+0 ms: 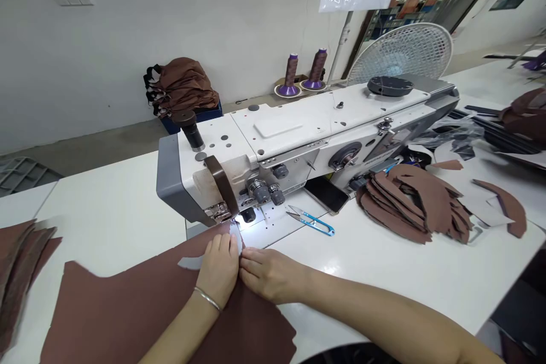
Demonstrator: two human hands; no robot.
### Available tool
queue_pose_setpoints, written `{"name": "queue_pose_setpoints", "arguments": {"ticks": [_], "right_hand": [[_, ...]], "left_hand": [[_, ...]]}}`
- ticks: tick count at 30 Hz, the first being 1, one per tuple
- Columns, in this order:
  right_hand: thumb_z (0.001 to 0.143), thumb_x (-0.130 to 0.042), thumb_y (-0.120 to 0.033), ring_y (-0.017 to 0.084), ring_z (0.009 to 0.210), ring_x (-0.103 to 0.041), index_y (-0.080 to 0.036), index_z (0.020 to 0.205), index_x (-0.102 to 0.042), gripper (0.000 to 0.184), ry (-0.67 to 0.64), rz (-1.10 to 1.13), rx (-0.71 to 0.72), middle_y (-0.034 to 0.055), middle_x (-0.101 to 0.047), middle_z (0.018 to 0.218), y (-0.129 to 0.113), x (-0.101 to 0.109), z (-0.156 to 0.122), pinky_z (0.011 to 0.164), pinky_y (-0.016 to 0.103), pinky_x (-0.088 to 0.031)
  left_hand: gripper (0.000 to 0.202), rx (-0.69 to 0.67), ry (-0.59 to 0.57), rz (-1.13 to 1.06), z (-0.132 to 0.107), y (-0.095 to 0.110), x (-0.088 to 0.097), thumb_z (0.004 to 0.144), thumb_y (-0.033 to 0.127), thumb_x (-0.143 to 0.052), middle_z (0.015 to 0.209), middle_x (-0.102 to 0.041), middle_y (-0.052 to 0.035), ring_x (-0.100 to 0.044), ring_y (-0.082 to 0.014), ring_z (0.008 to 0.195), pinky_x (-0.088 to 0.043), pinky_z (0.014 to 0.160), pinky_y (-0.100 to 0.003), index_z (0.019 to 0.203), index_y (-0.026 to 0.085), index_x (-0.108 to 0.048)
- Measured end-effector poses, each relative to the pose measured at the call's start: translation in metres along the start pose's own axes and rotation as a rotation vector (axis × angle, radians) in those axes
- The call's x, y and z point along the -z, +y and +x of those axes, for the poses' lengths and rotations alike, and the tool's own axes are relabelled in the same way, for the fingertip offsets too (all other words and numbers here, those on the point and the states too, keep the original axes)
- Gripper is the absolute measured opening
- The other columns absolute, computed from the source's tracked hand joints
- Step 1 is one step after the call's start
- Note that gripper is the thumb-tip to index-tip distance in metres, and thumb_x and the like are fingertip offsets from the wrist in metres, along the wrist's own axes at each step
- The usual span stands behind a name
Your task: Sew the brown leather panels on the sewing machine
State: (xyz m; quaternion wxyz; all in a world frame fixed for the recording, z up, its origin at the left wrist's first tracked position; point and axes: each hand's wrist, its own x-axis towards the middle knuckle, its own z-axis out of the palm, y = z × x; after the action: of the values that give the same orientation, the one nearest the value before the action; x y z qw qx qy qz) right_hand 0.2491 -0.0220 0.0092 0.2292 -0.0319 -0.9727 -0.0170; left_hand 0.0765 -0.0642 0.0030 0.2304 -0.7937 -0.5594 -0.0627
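Note:
A large brown leather piece (119, 307) lies on the white table in front of a white sewing machine (298, 142). My left hand (219, 270) lies on the piece with fingers stretched toward the lit needle area (239, 222), a thin bracelet on its wrist. My right hand (268, 273) rests beside it, fingertips pinched on a small grey strip (236, 239) at the edge of the leather under the presser foot.
Blue thread snips (313, 220) and a phone (326, 193) lie right of the needle. A heap of cut brown pieces (413, 202) sits further right, another stack (19, 261) at the far left. Two thread cones (305, 71) and a fan (403, 51) stand behind the machine.

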Motion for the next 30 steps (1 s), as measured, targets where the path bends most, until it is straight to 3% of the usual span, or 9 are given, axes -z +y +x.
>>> {"name": "queue_pose_setpoints", "arguments": {"ticks": [8,12,16,21,30], "right_hand": [[0.094,-0.040,-0.012,0.021,0.085,-0.057,-0.008,0.089,-0.061,0.022,0.010,-0.029,-0.030,0.0123,-0.063,0.087,0.006,-0.008,0.005,0.087,0.035,-0.049],[0.095,-0.040,-0.011,0.020,0.090,-0.060,-0.007,0.090,-0.061,0.022,0.034,-0.070,-0.033,0.0133,-0.065,0.091,0.008,-0.007,0.004,0.091,0.035,-0.050],[0.093,-0.045,-0.011,0.025,0.106,-0.060,-0.003,0.094,-0.063,0.021,0.099,-0.094,0.008,0.0173,-0.066,0.102,0.004,-0.003,-0.002,0.098,0.035,-0.047],[0.092,-0.045,-0.010,0.026,0.106,-0.062,-0.001,0.097,-0.064,0.022,0.123,-0.123,-0.006,0.0195,-0.066,0.107,0.001,-0.005,-0.004,0.100,0.037,-0.048],[0.092,-0.043,-0.010,0.028,0.108,-0.062,0.001,0.102,-0.063,0.025,0.106,-0.158,-0.021,0.0207,-0.065,0.112,0.003,-0.009,0.000,0.102,0.041,-0.047]], "left_hand": [[0.028,-0.005,0.002,-0.033,0.007,-0.007,-0.007,0.080,0.001,-0.048,0.081,-0.055,-0.0106,-0.048,-0.0232,0.074,-0.046,0.064,-0.035,0.102,0.003,-0.065],[0.032,-0.015,-0.038,-0.098,0.005,-0.023,-0.012,0.083,0.002,-0.044,0.089,-0.056,-0.0106,-0.050,-0.0235,0.080,-0.047,0.066,-0.034,0.108,0.010,-0.063],[0.031,-0.111,0.078,-0.215,0.000,-0.041,-0.017,0.087,0.003,-0.038,0.095,-0.055,-0.0115,-0.050,-0.0211,0.085,-0.049,0.072,-0.032,0.106,0.011,-0.062],[0.027,-0.270,0.200,-0.228,0.003,-0.053,-0.017,0.092,0.009,-0.034,0.092,-0.058,-0.0119,-0.051,-0.0201,0.085,-0.049,0.075,-0.031,0.102,0.008,-0.060],[0.030,-0.336,0.244,-0.197,0.009,-0.057,-0.018,0.093,0.010,-0.032,0.092,-0.064,-0.0120,-0.056,-0.0204,0.084,-0.047,0.072,-0.032,0.100,0.010,-0.061]]}}
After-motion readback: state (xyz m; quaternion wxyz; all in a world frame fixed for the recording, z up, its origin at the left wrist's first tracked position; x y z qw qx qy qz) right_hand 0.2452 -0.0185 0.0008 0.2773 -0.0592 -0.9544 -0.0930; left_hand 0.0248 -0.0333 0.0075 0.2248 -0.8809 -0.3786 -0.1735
